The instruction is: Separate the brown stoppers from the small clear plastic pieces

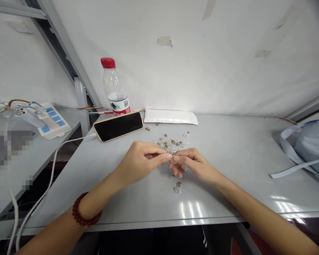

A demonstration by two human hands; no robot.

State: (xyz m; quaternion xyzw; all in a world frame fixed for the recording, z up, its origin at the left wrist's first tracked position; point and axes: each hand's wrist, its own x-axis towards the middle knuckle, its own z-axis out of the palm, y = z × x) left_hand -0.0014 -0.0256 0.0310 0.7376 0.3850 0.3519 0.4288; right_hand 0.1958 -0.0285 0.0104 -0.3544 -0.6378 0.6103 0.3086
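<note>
My left hand (pixel 142 161) is closed in a pinch, its thumb and forefinger tips meeting those of my right hand (pixel 191 163). What the left fingertips hold is too small and covered to make out. Between the right thumb and forefinger shows part of a tiny clear bottle (pixel 174 160); the other right fingers curl loosely below. Just beyond the fingertips lies a pile of tiny clear bottles with brown cork-like stoppers (pixel 172 142), partly hidden by my hands. One stoppered bottle (pixel 178 188) lies nearer to me, and another (pixel 186 134) sits apart at the pile's far right.
A phone (pixel 119 126) leans against a red-capped water bottle (pixel 116 95) at the back left. A white flat packet (pixel 171 117) lies by the wall. White cables (pixel 53 170) run along the left edge near a power strip (pixel 54 120). A grey-blue fabric bag (pixel 312 141) sits right.
</note>
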